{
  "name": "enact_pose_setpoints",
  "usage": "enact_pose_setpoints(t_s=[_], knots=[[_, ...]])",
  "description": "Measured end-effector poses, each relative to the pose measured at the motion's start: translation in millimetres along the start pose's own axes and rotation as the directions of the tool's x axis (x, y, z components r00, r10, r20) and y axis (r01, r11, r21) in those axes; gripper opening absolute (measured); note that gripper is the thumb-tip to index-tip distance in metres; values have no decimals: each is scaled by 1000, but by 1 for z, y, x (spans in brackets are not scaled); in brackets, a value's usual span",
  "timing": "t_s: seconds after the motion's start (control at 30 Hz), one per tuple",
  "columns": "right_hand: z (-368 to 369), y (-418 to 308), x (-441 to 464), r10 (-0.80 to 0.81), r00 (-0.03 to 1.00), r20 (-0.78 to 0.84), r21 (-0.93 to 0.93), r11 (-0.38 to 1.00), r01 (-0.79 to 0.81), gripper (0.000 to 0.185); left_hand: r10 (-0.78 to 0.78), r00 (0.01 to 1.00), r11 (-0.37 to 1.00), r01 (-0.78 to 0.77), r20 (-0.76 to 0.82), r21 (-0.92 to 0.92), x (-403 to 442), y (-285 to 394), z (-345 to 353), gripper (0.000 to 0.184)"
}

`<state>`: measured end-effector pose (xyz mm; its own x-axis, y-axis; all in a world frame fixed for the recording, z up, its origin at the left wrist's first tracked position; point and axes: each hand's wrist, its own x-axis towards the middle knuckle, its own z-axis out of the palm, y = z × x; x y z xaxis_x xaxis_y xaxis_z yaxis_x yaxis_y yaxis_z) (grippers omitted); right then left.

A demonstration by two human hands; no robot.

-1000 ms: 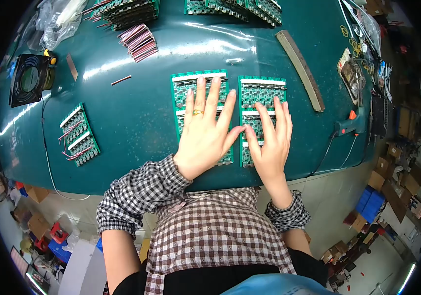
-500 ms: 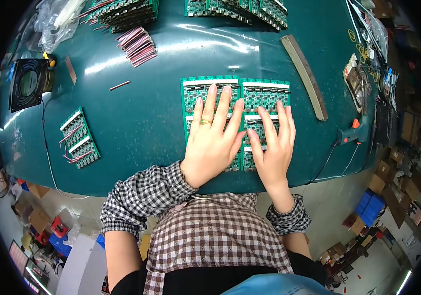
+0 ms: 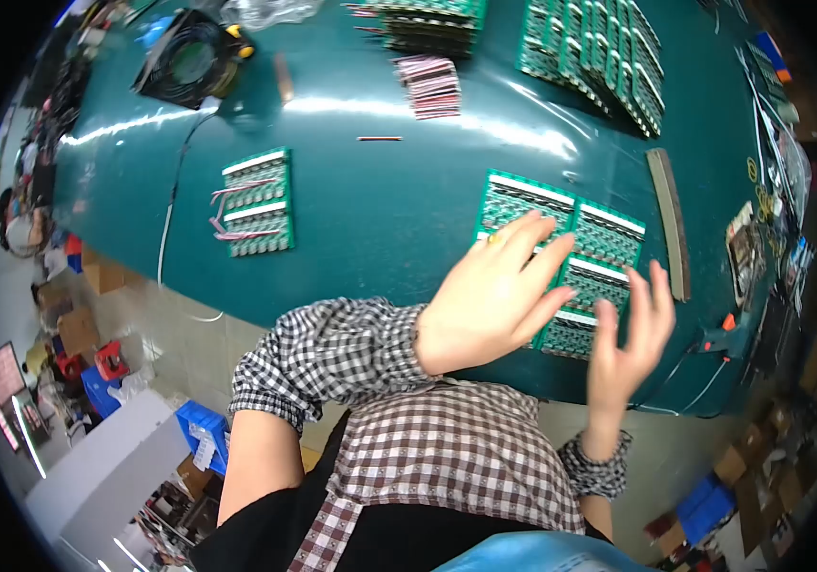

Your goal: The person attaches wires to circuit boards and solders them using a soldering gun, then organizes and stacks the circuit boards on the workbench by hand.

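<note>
Two green circuit boards lie side by side on the green table, the left board touching or nearly touching the right board. Over the left board is my left hand, fingers apart and holding nothing; it hides the board's lower part. My right hand is at the right board's lower right edge, its fingers spread with nothing between them. Whether either hand touches a board is hard to tell. Further left lies a smaller board with red and white wires.
Stacked boards and a fanned stack sit at the back, near a wire bundle. A single wire lies mid-table. A black fan stands back left; a long bar and a glue gun are right.
The view has swung left, shifting the table's things rightward. The two boards, apart a second ago, are together. My right hand has moved back towards the right board's lower edge, uncovering more of it.
</note>
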<state>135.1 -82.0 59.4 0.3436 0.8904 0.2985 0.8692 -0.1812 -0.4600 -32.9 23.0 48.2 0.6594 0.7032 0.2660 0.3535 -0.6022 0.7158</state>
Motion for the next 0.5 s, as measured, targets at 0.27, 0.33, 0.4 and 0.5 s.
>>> enact_pose_setpoints(t_s=[0.27, 0.33, 0.4, 0.5], knots=[[-14, -123, 32, -703, 705, -96, 568, 543, 618, 39, 43, 841, 968, -169, -539, -187, 164, -35, -30, 17], [11, -161, 30, -717, 680, -153, 562, 503, 656, 37, -8, 814, 979, -111, -580, -169, 199, -45, -24, 18], [26, -179, 34, -699, 689, -191, 459, 557, 693, 33, -7, 843, 993, -57, -538, -102, 215, -58, -27, 19], [36, -186, 42, -704, 634, -322, 321, 549, 772, 24, 117, 821, 990, -52, -559, 131, 227, -85, -25, 18]])
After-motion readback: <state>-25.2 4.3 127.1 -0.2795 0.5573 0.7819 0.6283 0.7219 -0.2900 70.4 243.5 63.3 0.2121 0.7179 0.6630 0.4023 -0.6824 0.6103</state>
